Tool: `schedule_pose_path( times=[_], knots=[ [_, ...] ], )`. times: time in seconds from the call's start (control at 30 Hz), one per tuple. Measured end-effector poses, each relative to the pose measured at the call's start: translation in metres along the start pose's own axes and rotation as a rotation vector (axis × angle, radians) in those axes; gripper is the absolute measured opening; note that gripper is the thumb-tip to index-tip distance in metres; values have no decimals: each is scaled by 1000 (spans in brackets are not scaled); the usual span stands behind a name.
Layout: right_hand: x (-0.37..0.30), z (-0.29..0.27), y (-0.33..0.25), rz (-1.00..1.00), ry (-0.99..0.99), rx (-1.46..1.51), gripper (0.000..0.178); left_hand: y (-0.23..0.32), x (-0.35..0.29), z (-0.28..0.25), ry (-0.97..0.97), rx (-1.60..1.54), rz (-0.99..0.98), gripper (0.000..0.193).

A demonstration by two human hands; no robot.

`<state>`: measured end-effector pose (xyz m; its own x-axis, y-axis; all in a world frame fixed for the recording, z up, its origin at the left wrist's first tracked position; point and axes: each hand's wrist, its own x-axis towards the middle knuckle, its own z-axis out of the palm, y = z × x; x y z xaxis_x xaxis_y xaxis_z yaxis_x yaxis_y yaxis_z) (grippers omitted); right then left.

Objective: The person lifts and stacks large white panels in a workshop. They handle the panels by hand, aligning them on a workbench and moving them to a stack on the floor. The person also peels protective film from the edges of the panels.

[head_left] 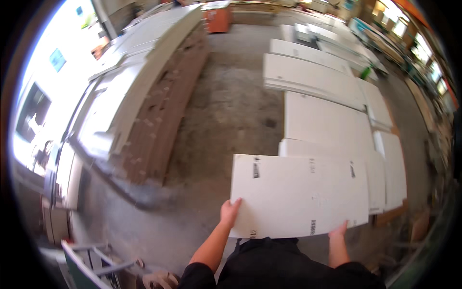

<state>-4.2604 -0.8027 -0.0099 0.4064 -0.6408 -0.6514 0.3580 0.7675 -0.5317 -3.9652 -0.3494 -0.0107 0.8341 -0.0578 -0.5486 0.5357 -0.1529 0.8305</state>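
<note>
A white rectangular panel with dark printed marks lies across the front of my body, held by both hands. My left hand grips its left edge, with the thumb on top and the other fingers hidden beneath. At the near right corner, my right hand holds the lower edge, its thumb showing and the rest under the panel. The panel's far side overlaps the view of a stack of white panels; whether it touches them I cannot tell.
Several more stacked white panels run away from me on the right. A long pile of brown-edged boards stands on the left, beside a metal bar. Concrete floor lies between the rows. An orange cabinet stands far off.
</note>
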Motion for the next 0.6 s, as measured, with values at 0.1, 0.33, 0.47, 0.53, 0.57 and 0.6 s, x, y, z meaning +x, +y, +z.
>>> schedule_pose_path(
  times=[0.1,0.33,0.47,0.53,0.57,0.6],
  knots=[
    [27,-20,-30,-271,278,-100,70,66,-14,19,-120,-223,-57,31],
    [-5,127,-7,-55,159,-32,66,103,-46,-33,206,-172,46,32],
    [34,213,2,80,-246,-27,67,135,-82,-49,427,-246,127,31],
    [28,298,43,216,-351,-38,67,159,-88,-92,518,-283,164,30],
    [18,335,72,265,-387,-48,67,165,-92,-121,560,-349,163,31],
    [21,363,96,297,-396,-117,67,169,-97,-138,591,-423,164,31]
  ],
)
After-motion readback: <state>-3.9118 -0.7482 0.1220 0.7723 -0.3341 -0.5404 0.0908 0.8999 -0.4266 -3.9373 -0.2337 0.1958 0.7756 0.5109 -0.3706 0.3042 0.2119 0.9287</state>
